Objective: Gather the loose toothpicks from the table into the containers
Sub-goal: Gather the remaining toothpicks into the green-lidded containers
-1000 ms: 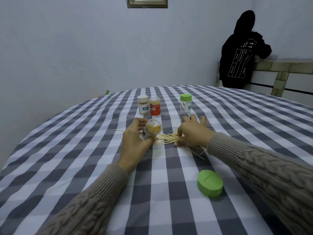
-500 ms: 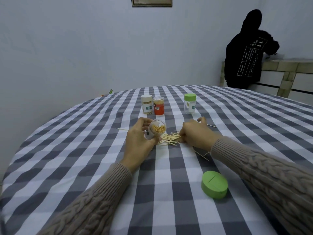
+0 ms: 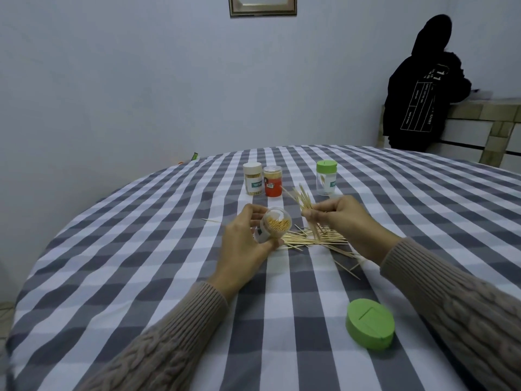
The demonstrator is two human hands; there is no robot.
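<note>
Holding an open clear container (image 3: pixel 75 227) tilted toward us in our left hand (image 3: pixel 244 244), we curl the fingers round its body, thumb at the near side; its mouth shows packed toothpick ends. Our right hand (image 3: pixel 351 221) pinches a bundle of toothpicks (image 3: pixel 306 206) between thumb and fingertips, raised off the table, the sticks fanning upward and to the left, with a few hanging down toward the cloth. Loose toothpicks (image 3: pixel 313 240) lie in a pile on the checked tablecloth (image 3: pixel 141 249) between and just below the two hands, some stragglers trailing toward the right sleeve. One single toothpick (image 3: pixel 212 220) lies apart, left of the left hand. Farther back stand three closed containers: a white-lidded one (image 3: pixel 253 179) touching or just beside a red one (image 3: pixel 272 181), and a green-lidded one (image 3: pixel 326 177) well to their right. A green lid (image 3: pixel 369 323) rests on the cloth near our right forearm. A person in a black hooded top (image 3: pixel 417 86) stands at the far right by a tiled counter (image 3: pixel 493 119).
</note>
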